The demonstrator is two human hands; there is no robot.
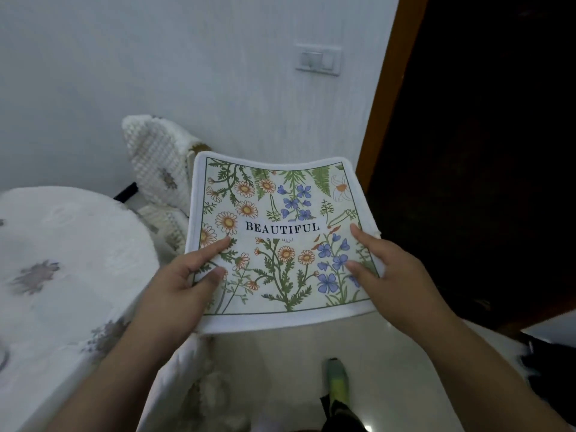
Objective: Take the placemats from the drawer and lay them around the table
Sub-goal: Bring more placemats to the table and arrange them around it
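Both grips pinching the placemat; left hand has thumb and forefinger on top of the left edge, other fingers hidden under it; right hand mirrors that on the right edge; whether it's one mat or a stack I cannot tell.

Placemat is held in the air in front of the person, off to the right of the desk, not touching it; floral print, word BEAUTIFUL in the middle, white border.

Handling, my read: light, soft fabric; it bows between the two hands and the far edge curls, so no stiffness to rely on; not fragile, not slippery; best held at two opposite edges as now, or it will flop; lay it down far edge first and smooth flat.

Desk is round-edged, covered in a white cloth with faint grey flower marks; cloth may ruck if the mat is dragged, so place, don't slide.

Room: chair with white textured cover beyond the desk against a pale wall; light switch on the wall; dark doorway with wood frame at right; pale glossy floor below.
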